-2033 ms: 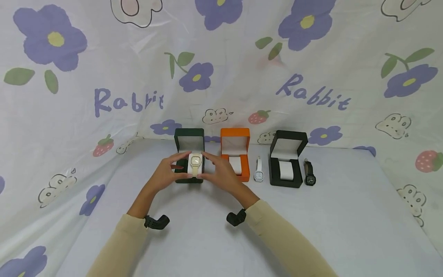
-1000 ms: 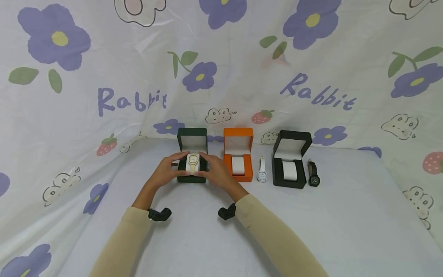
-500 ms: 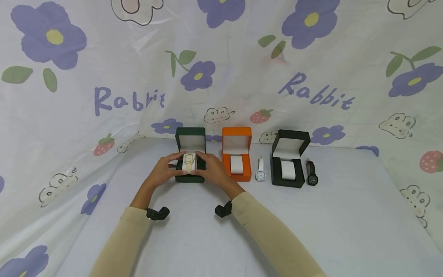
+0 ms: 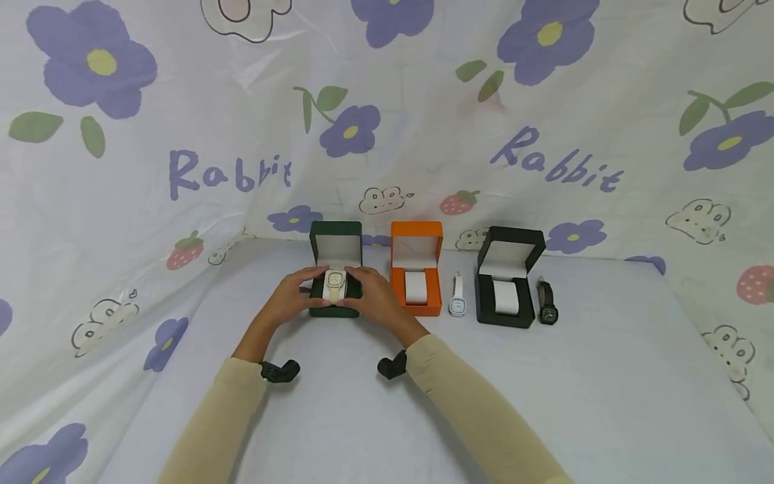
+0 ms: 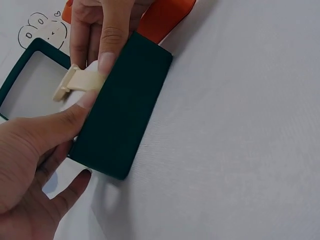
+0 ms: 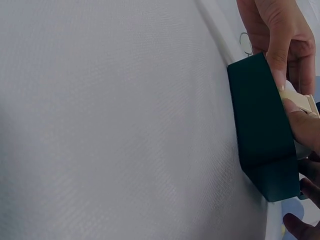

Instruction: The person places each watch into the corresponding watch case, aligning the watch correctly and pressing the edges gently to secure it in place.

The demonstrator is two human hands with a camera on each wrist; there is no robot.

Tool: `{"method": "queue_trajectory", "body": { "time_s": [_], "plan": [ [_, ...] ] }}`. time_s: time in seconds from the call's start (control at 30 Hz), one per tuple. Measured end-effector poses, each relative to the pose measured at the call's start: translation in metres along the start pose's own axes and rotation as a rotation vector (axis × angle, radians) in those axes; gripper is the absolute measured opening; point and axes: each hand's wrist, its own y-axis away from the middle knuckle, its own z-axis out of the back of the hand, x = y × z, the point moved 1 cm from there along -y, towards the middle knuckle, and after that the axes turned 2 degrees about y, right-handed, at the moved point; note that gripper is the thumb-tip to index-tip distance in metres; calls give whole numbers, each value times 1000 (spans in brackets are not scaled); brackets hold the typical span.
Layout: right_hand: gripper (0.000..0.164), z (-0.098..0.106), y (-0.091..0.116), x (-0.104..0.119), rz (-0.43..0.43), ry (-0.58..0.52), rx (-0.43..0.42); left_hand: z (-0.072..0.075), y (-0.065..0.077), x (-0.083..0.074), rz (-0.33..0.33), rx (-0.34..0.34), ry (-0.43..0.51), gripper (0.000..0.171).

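A cream watch [image 4: 335, 282] is wrapped round a white cushion [image 5: 93, 67] at the mouth of the open dark green watch box [image 4: 336, 313]. From the left, my left hand [image 4: 287, 298] grips watch and cushion between thumb and fingers. My right hand [image 4: 377, 298] does the same from the right. Both thumbs press the strap's near end by the box's front rim, as the left wrist view shows. The cushion's lower part is hidden behind the green box wall [image 5: 122, 107], so how deep it sits cannot be told.
Right of the hands stand an open orange box [image 4: 431, 306] and an open black box [image 4: 488, 319], each with a bare white cushion. Between them lies a white watch [image 4: 457, 304]; a black watch [image 4: 548, 313] lies farther right. A patterned cloth [image 4: 423, 154] hangs behind.
Both hands have shifted the watch and cushion slightly left, so they are now centred over the green box. In the last half second only the head view has shifted slightly.
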Motion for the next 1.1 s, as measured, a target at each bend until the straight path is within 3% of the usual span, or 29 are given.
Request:
{"method": "queue_trajectory", "body": {
  "time_s": [0.27, 0.37, 0.43, 0.6, 0.7, 0.93, 1.1],
  "plan": [
    [72, -2, -3, -2, 36, 57, 6, -1, -2, 0, -13, 5, -65, 73],
    [65, 2, -2, -2, 44, 41, -36, -1, -2, -3, -28, 16, -79, 72],
    [54, 7, -2, -2, 35, -5, -120, -1, -2, -4, -38, 22, -84, 72],
    [28, 26, -3, 4, 67, -191, -434, 1, 0, -6, -44, 21, -87, 72],
    [27, 37, -6, 7, 92, -260, -501, 1, 2, -6, -37, -4, -63, 72],
    [43, 48, -14, 9, 73, -336, -404, 1, 10, -5, -9, -97, 15, 78],
    [55, 48, -21, 8, 77, -353, -292, -4, 14, -1, 11, -94, 73, 94]
  ]
}}
